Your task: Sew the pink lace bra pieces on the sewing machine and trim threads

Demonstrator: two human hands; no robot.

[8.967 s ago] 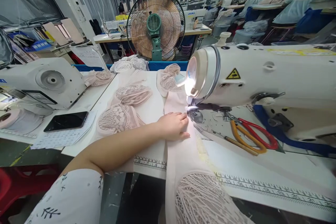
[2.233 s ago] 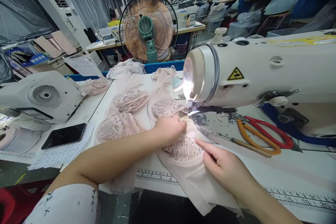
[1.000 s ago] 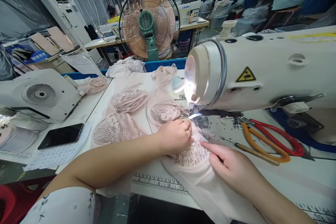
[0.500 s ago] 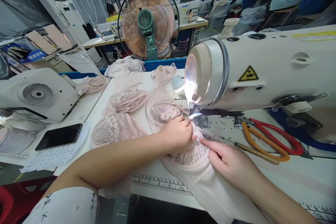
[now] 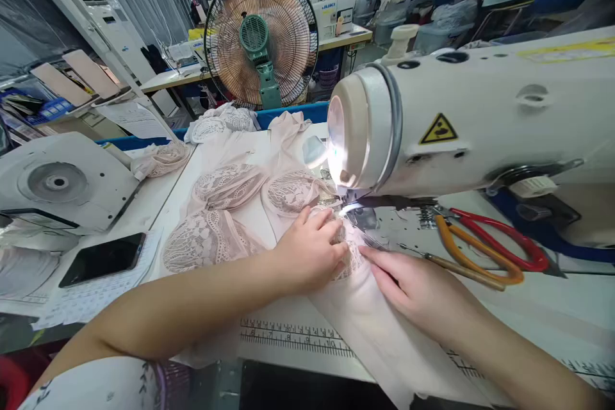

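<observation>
A pale pink lace bra (image 5: 353,262) lies under the lit needle area of the sewing machine (image 5: 365,131). Across its lace cup rests my left hand (image 5: 312,250), open, fingers spread and pressing the fabric just before the needle. At the cup's right edge, my right hand (image 5: 408,282) has its thumb and forefinger closed on the cloth; its other fingers are mostly hidden. From there pale fabric drapes toward the table's front edge. The needle and presser foot are largely lost in glare.
More lace cups (image 5: 211,240) lie to the left. Orange-handled scissors (image 5: 475,256), red-handled scissors (image 5: 509,237) and a wooden-handled pointed tool (image 5: 466,272) lie right of the needle. A phone (image 5: 103,259) rests on papers. A large fan (image 5: 262,45) stands behind the table.
My left hand has gone from curled fingers to spread ones and moved slightly left and back on the lace. My right hand stays at the cup's edge. The whole view has shifted a little.
</observation>
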